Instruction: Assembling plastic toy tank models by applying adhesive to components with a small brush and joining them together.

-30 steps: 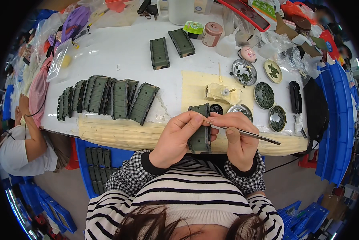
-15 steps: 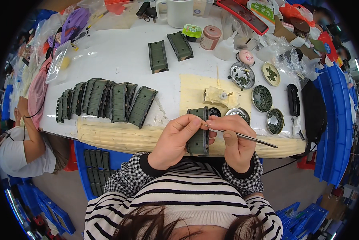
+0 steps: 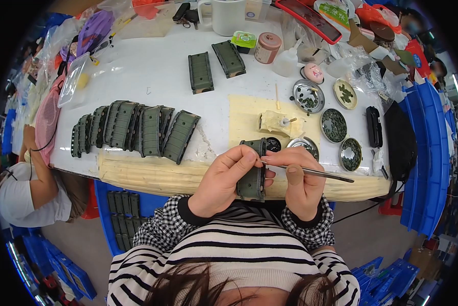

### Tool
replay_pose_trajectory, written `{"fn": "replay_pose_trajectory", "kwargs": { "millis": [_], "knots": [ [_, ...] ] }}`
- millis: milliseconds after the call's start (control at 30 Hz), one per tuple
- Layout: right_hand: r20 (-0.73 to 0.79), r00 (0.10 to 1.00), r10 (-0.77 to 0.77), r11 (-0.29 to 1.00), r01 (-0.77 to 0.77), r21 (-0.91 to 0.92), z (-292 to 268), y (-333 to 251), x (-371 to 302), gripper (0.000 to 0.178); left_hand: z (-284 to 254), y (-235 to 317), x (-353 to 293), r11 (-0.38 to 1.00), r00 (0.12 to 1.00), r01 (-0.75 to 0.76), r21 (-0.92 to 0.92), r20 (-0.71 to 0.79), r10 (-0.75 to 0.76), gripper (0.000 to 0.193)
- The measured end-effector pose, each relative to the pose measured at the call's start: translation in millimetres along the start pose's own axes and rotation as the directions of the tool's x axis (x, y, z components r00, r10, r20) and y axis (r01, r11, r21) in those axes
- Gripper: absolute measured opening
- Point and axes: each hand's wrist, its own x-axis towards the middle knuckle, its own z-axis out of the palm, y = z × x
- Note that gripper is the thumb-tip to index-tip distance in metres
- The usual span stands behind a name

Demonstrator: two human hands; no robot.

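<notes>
My left hand (image 3: 223,178) is wrapped round a dark green ribbed panel (image 3: 250,186), its fingertips showing past the panel's right edge. The thumb and forefinger of that hand meet over the panel, close to the tip of a slim metal tool. Between my right thumb and fingers lies this tool, which looks like tweezers (image 3: 331,176), with its wide end pointing right. My right hand (image 3: 303,186) is closed on it. Whether anything small sits at the tip is hidden by my fingers. Just beyond the panel stands a small dark dish (image 3: 273,144).
A row of similar green panels (image 3: 152,130) stands at left, and two more (image 3: 201,74) lie farther back. Metal dishes (image 3: 334,126) of small dark green pieces are at right, near a cream-coloured block (image 3: 277,122). A blue crate (image 3: 104,204) holds more panels below the table edge.
My right hand and the metal tweezers have shifted very slightly left. My left hand keeps its hold on the panel, almost unmoved.
</notes>
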Motion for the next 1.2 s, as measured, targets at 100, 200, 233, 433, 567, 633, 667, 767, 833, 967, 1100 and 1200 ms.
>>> {"fn": "replay_pose_trajectory", "kwargs": {
  "millis": [100, 200, 233, 433, 567, 633, 667, 767, 833, 967, 1100, 1200],
  "knots": [
    [-0.001, 1.000, 0.023, 1.000, -0.023, 0.012, 0.1, -1.8, -1.0, 0.023, -2.3, 0.3, 0.8, 1.000, 0.999, -0.006, 0.028, 0.041, 0.005, 0.027],
    [0.006, 1.000, -0.006, 1.000, 0.006, -0.012, 0.1, 0.0, -1.1, 0.023, -0.2, -1.7, 0.6, 1.000, 1.000, -0.023, -0.008, 0.016, 0.023, 0.025],
    [0.009, 1.000, -0.027, 0.999, 0.027, -0.026, 0.1, 0.9, -1.1, 0.023, 0.7, -2.3, 0.4, 0.999, 1.000, -0.029, -0.027, -0.003, 0.029, 0.024],
    [0.005, 1.000, 0.012, 1.000, -0.013, 0.007, 0.3, 2.9, -2.0, 0.022, -2.4, -1.9, 0.8, 0.999, 1.000, -0.005, 0.034, 0.019, 0.005, 0.027],
    [-0.005, 0.998, 0.056, 0.998, -0.056, 0.035, 0.7, 4.2, -4.3, 0.021, -2.0, -3.8, 0.7, 1.000, 1.000, -0.006, -0.002, -0.006, 0.006, 0.027],
    [-0.005, 0.999, 0.046, 0.998, -0.045, 0.034, 0.9, 4.5, -3.8, 0.021, -1.7, -3.4, 0.6, 1.000, 1.000, -0.010, -0.008, 0.004, 0.010, 0.027],
    [-0.005, 0.999, 0.048, 0.998, -0.048, 0.037, 0.9, 4.4, -4.0, 0.021, -1.2, -3.4, 0.4, 1.000, 1.000, -0.009, -0.006, -0.001, 0.009, 0.027],
    [-0.003, 0.999, 0.050, 0.998, -0.049, 0.043, 1.2, 4.1, -4.0, 0.022, -0.2, -3.0, -0.7, 1.000, 1.000, -0.008, 0.000, -0.018, 0.008, 0.027],
    [-0.006, 0.999, 0.046, 0.998, -0.046, 0.031, 1.7, 2.8, -4.3, 0.022, -0.7, -2.5, -0.3, 1.000, 1.000, 0.003, 0.004, -0.017, -0.003, 0.027],
    [-0.014, 0.999, 0.032, 0.999, -0.031, 0.032, 3.2, 3.6, -4.2, 0.022, -1.9, -3.1, 0.1, 1.000, 1.000, -0.008, 0.004, -0.008, 0.008, 0.027],
    [-0.011, 0.998, 0.063, 0.997, -0.063, 0.053, 3.7, 1.1, -4.7, 0.021, -1.8, -5.0, 0.5, 0.999, 0.999, -0.026, -0.028, -0.020, 0.025, 0.025],
    [-0.027, 0.996, 0.085, 0.995, -0.083, 0.057, 5.9, -0.1, -6.4, 0.022, -1.5, -5.9, 0.4, 0.999, 0.999, -0.034, -0.040, -0.030, 0.033, 0.025]
  ]
}}
